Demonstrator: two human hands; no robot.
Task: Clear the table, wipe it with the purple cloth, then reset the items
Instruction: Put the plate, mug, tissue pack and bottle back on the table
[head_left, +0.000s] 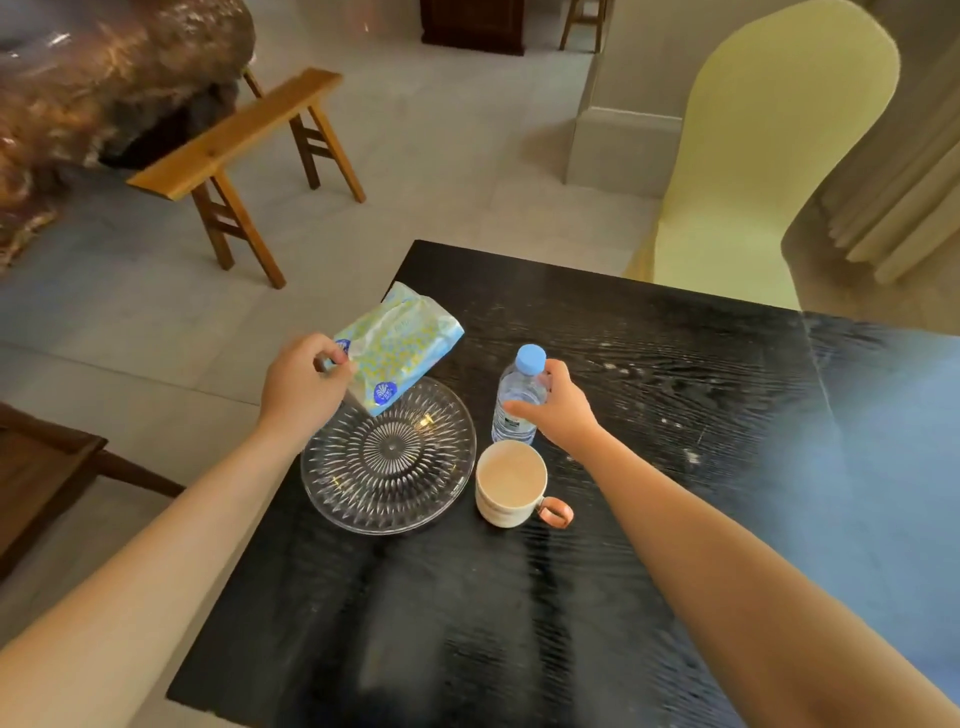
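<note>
1. Head view shows my left hand (304, 387) pinching one end of a soft blue-and-yellow patterned tissue pack (397, 345), lifted and tilted over the far rim of a round clear ribbed glass plate (389, 457).
2. My right hand (558, 410) wraps around a small clear plastic water bottle with light blue cap (519, 395), standing upright on the black wood-grain table (649, 415).
3. Just near the bottle stands a cream ceramic mug with pinkish handle (511, 483), beside the plate.
</note>
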